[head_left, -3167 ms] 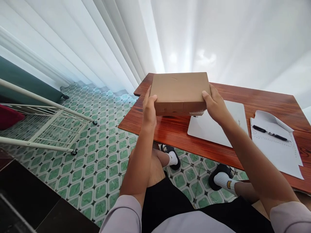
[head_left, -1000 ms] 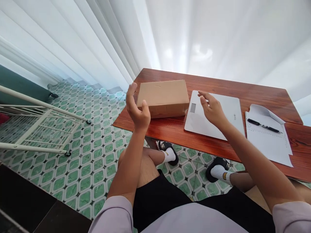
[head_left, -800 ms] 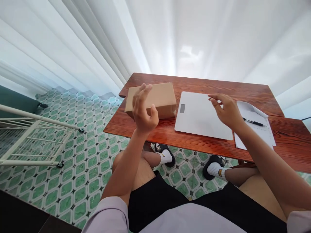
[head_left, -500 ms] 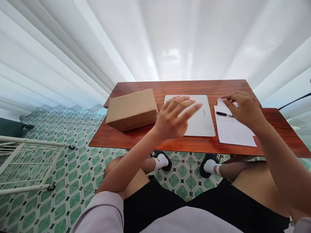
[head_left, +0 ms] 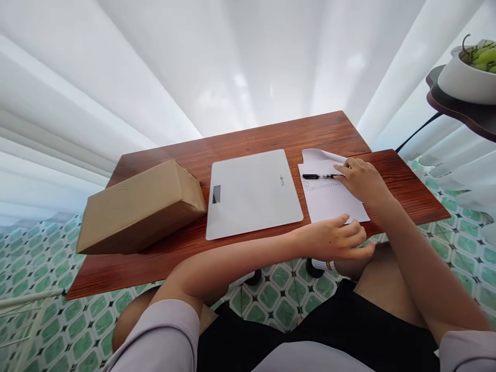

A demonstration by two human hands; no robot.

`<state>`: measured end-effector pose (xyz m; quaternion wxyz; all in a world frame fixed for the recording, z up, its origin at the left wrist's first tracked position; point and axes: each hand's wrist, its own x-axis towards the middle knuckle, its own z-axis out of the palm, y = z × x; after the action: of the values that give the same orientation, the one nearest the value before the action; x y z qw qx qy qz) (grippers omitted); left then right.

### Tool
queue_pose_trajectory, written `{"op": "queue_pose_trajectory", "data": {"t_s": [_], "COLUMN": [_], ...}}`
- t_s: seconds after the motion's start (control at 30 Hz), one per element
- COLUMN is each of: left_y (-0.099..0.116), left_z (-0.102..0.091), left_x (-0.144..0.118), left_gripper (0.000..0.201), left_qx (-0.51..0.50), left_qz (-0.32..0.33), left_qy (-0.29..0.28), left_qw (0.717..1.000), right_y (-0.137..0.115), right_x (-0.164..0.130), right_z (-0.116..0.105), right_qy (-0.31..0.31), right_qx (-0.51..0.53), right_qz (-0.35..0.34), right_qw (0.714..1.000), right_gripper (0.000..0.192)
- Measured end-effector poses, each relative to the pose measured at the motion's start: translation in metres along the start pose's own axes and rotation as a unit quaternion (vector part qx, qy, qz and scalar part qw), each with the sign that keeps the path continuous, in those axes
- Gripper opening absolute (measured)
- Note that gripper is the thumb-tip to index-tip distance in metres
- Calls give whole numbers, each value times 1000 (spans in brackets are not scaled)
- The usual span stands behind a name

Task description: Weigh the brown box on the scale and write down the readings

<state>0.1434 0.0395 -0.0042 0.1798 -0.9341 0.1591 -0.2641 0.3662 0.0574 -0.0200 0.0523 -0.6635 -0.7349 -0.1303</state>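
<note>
On the wooden table (head_left: 406, 188), the cardboard box (head_left: 132, 206) rests at the left of the frame, while both hands have come to the right.
The box, lifted by two hands in the earliest frame, now sits released. The white scale (head_left: 251, 196) lies flat near the centre; its grey display, hidden half a second ago, is visible again. The papers (head_left: 325, 206) lie right of centre. The left hand (head_left: 335, 240) has passed from over the scale to the papers' lower edge, its fingers bent loosely and apart. The right hand (head_left: 364, 181) has its fingertips at the right end of the pen (head_left: 312, 176), on the papers; I cannot tell whether they clamp it.
</note>
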Motion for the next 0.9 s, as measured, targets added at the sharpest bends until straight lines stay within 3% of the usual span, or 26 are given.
{"op": "queue_pose_trajectory", "data": {"t_s": [0.23,0.5,0.63,0.77,0.9], "left_y": [10,12,14,15,15], "left_z": [24,27,31,35,34], "left_x": [1,-2,-4,-4,-3], "left_gripper": [41,49,50,50,49], "left_qx": [-109,-172,-203,-219,-230], "left_qz": [-40,-107,-124,-135,-140], "left_qy": [-87,-137,-130,-116,-115], "left_qw": [989,970,963,959,956], "right_y": [5,4,4,4,2], "right_x": [-4,-5,-3,0,0], "right_z": [9,7,4,-2,-9], "right_qy": [20,42,45,45,68], "right_qx": [-24,-30,-44,-41,53], "right_qz": [-57,-83,-88,-52,38], "right_qw": [998,995,994,997,996], "right_gripper": [25,21,19,20,28]}}
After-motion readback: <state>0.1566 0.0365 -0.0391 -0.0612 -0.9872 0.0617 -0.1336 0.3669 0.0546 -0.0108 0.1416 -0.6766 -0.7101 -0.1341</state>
